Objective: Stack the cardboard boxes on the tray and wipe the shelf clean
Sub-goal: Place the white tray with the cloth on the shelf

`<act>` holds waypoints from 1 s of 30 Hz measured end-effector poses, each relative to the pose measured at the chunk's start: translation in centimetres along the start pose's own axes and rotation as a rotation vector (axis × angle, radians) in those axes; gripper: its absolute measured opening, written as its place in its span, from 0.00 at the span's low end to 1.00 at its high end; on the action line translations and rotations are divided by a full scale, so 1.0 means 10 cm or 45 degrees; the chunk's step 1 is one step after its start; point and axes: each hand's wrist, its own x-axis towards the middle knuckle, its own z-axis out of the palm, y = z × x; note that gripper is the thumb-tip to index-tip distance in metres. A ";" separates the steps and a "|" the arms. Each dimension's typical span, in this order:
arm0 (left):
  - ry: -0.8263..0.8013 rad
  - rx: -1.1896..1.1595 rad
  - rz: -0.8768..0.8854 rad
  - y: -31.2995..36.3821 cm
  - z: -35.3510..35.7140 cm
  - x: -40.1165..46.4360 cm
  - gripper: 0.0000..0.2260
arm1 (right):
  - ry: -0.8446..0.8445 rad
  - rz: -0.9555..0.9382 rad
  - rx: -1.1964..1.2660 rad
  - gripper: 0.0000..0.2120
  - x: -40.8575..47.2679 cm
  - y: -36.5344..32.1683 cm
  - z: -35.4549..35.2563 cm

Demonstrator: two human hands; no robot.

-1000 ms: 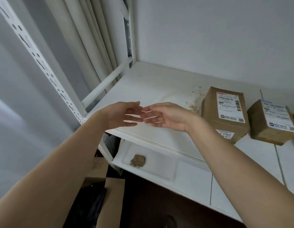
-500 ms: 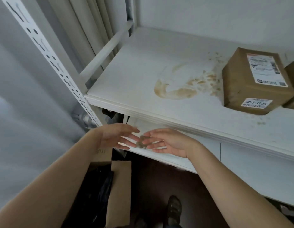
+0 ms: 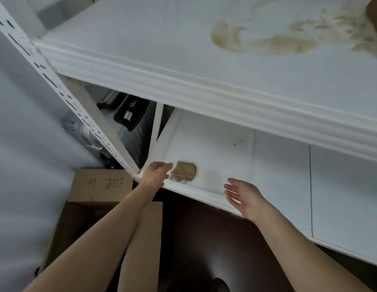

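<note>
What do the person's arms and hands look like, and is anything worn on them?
Both forearms are bare, with no sleeves in view. The left hand and right hand wear no gloves; no watch, ring or bracelet is visible. Fine detail is slightly blurred.
</note>
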 end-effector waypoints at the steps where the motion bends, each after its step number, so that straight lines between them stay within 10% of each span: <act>1: 0.025 0.008 0.002 -0.08 0.04 0.09 0.23 | 0.016 0.002 -0.007 0.08 0.14 0.06 -0.02; 11: 0.248 0.144 0.047 -0.66 0.28 1.06 0.37 | 0.319 -0.028 -0.371 0.32 1.30 0.35 -0.19; 24: 0.211 0.212 -0.082 -0.72 0.31 1.64 0.36 | 0.434 0.012 -0.263 0.27 1.93 0.34 -0.40; 30: 0.312 0.385 -0.119 -0.70 0.33 1.65 0.36 | 0.563 -0.060 -1.326 0.09 1.84 0.32 -0.41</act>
